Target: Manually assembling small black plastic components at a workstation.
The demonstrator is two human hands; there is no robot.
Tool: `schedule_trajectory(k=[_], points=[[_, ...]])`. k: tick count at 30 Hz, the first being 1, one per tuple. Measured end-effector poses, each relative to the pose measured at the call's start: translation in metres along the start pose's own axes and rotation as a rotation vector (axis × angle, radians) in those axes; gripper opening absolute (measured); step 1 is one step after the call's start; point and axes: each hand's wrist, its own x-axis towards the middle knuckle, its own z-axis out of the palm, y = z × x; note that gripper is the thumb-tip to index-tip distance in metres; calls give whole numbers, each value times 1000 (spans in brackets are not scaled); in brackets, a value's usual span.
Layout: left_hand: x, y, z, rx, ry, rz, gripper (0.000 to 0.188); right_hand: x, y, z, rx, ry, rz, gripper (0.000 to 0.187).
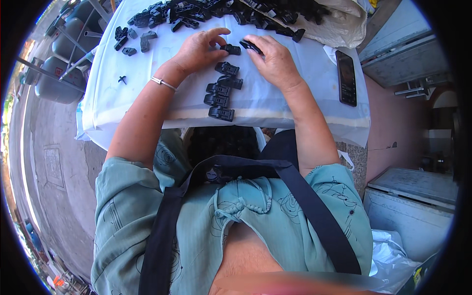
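Observation:
My right hand (pixel 276 63) pinches a small black plastic part (pixel 251 46) between thumb and fingers, just above the white-covered table (pixel 157 64). To its left, my left hand (pixel 197 49) has its index finger stretched out and its thumb apart, with the fingertips beside another black plastic part (pixel 231 49). Whether they touch that part I cannot tell. Below both hands, several similar black plastic parts (pixel 218 100) form a rough column running toward the table's near edge. Their finer details are too small to make out.
A heap of black parts (pixel 196 11) spreads along the far side, beside a pale woven sack (pixel 339 22). Several loose pieces (pixel 145 42) and a small black cross-shaped piece (pixel 122 79) lie left. A phone (pixel 347 78) lies right. Under the near edge stands a tub of dark pieces (pixel 223 142).

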Motion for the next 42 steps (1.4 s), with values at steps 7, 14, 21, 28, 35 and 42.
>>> schedule_trajectory(k=[7, 14, 21, 28, 35, 42], points=[[1, -4, 13, -134, 12, -3, 62, 7, -5, 19, -37, -11, -194, 24], [1, 1, 8, -93, 9, -25, 60, 9, -4, 18, 19, 23, -175, 24], [2, 5, 9, -81, 1, -41, 62, 20, -4, 10, 27, -138, -82, 23], [1, 7, 7, -139, -5, -30, 62, 18, 1, 5, 76, -167, -42, 23], [0, 7, 8, -126, 1, -39, 60, 16, 0, 9, 49, -100, -57, 23], [3, 5, 9, -130, -3, -28, 61, 18, -3, 7, 32, -168, -74, 22]])
